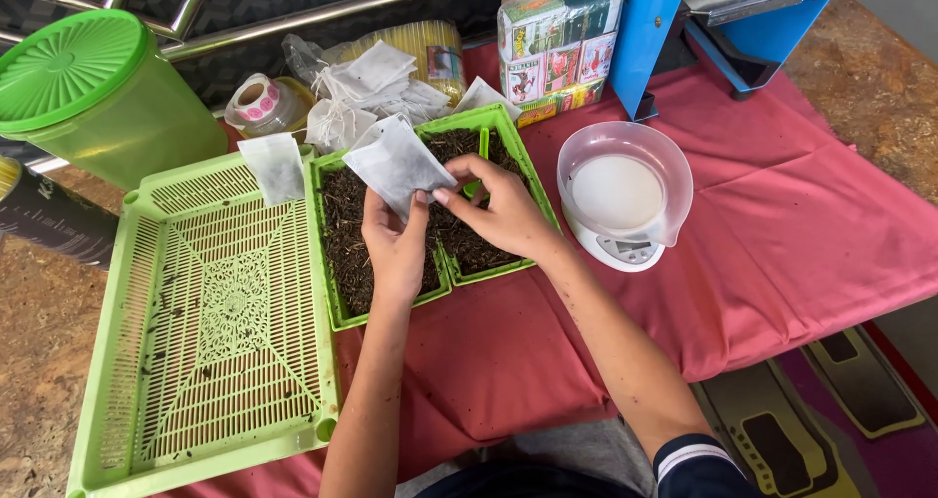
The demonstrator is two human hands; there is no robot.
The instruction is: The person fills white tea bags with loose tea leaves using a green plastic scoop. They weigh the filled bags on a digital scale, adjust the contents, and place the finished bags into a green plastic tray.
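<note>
Head view: the left hand and right hand both pinch a white paper sachet above two small green trays of dark loose leaves. The hands hide the sachet's lower edge. A clear bowl sits on a white scale, its display unreadable.

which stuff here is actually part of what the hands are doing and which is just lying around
In use:
- left hand and right hand, both holding the white filter bag
- two green trays of loose tea
- pile of empty filter bags

Lying about:
- kitchen scale with bowl
- large slotted green tray
- green lidded tub
- sticker roll
- stacked small boxes
</note>
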